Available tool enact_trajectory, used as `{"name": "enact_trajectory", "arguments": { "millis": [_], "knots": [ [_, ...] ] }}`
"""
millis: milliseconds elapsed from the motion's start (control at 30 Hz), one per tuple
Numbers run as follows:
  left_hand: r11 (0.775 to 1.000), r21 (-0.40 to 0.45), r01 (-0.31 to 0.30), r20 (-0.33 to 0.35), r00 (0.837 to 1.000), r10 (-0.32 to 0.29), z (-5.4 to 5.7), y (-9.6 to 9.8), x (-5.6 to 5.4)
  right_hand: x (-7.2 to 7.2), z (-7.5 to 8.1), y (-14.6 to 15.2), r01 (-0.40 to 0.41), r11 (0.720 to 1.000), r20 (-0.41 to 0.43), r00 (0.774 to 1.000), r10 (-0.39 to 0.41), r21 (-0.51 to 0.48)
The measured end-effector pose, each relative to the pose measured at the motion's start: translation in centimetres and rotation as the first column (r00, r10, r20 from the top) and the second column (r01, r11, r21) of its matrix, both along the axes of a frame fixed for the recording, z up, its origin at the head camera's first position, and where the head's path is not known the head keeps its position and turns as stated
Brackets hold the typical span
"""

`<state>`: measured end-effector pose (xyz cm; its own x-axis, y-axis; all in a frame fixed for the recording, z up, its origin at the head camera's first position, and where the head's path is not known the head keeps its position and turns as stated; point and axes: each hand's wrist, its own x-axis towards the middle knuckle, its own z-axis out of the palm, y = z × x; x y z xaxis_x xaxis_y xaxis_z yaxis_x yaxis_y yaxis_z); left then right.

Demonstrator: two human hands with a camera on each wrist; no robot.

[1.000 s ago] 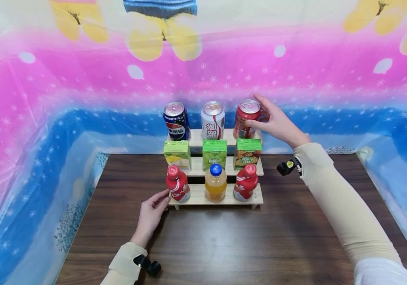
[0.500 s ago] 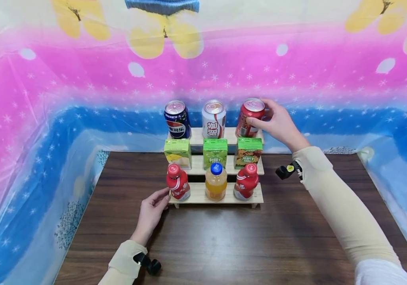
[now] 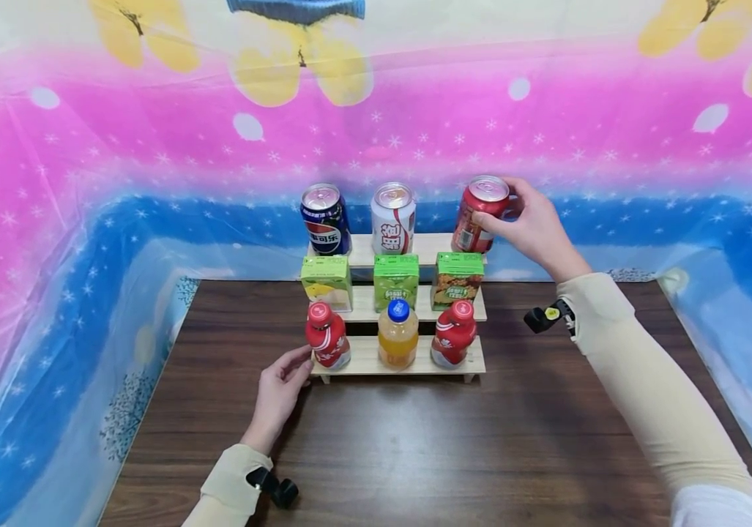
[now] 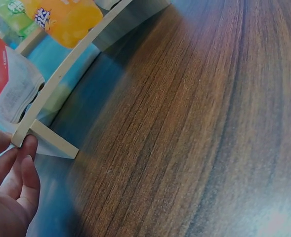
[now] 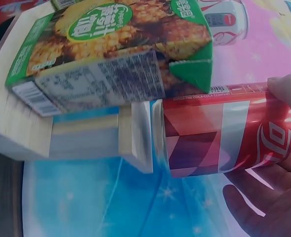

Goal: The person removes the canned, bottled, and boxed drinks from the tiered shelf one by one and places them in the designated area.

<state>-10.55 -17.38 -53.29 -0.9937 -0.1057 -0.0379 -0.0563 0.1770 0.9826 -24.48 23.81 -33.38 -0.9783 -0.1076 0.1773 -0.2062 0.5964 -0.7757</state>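
Observation:
My right hand (image 3: 537,223) grips a red Coca-Cola can (image 3: 481,212) between thumb and fingers at the right end of the top tier. In the right wrist view the base of the can (image 5: 229,136) sits close to the board's end; whether they touch, I cannot tell. My left hand (image 3: 280,391) pinches the left end of the lowest tier of a wooden three-tier display rack (image 3: 369,369). The left wrist view has the thumb and fingers of that hand (image 4: 12,182) at the board's corner, beside a red-labelled bottle (image 4: 9,74).
A dark Pepsi can (image 3: 324,223) and a white can (image 3: 393,219) share the top tier. Below stand three juice boxes, including a pineapple one (image 3: 458,282). Two red bottles flank an orange drink bottle (image 3: 398,337) at the front. A patterned cloth (image 3: 217,168) hangs behind the brown table (image 3: 402,454).
My right hand has shifted the red can to the right and slightly up, away from the white can. The left hand keeps its place on the rack.

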Motion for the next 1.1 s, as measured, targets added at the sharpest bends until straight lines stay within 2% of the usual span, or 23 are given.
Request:
{"name": "enact_trajectory", "arguments": {
  "millis": [733,1100],
  "knots": [
    [1.000,0.024,-0.003,-0.007,1.000,0.003,-0.4,0.0,0.0,1.9,0.0,4.6,0.109,0.992,-0.023,0.994,-0.108,0.068],
    [1.000,0.019,-0.014,-0.001,1.000,0.014,-0.3,0.1,0.1,2.8,-0.7,7.7,0.163,0.984,-0.016,0.987,-0.162,0.069]
  ]
}}
